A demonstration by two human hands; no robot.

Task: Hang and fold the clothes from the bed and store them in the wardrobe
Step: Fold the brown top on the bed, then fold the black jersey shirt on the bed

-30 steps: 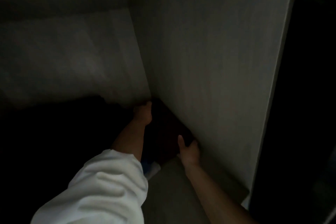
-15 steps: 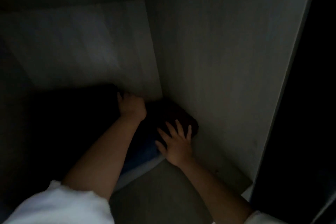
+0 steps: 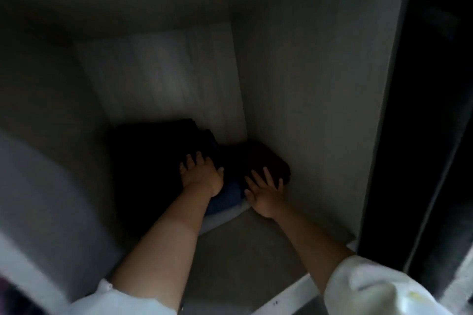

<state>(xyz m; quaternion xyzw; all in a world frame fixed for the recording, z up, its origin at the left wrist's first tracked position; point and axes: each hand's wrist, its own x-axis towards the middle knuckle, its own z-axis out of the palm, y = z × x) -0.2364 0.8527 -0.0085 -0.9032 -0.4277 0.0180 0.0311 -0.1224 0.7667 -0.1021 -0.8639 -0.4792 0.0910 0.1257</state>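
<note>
Inside a dim wardrobe compartment (image 3: pixel 302 89) lie folded clothes. A dark red folded garment (image 3: pixel 266 158) sits in the back right corner on top of a blue garment (image 3: pixel 227 194) and a pale one beneath. Left of it is a black folded pile (image 3: pixel 148 161). My left hand (image 3: pixel 202 174) rests flat, fingers spread, on the edge of the black pile. My right hand (image 3: pixel 263 194) lies flat with fingers apart against the front of the dark red garment. Neither hand grips anything.
The shelf floor (image 3: pixel 243 245) is bare in front of the clothes. The right side panel (image 3: pixel 320 110) stands close to my right hand. A dark gap (image 3: pixel 435 135) lies beyond the panel's edge. A pale blurred surface (image 3: pixel 38 199) fills the lower left.
My view has pulled back and the whole compartment shows. My left hand moved from the back corner onto the black pile and opened flat. My right hand stays spread on the dark red garment.
</note>
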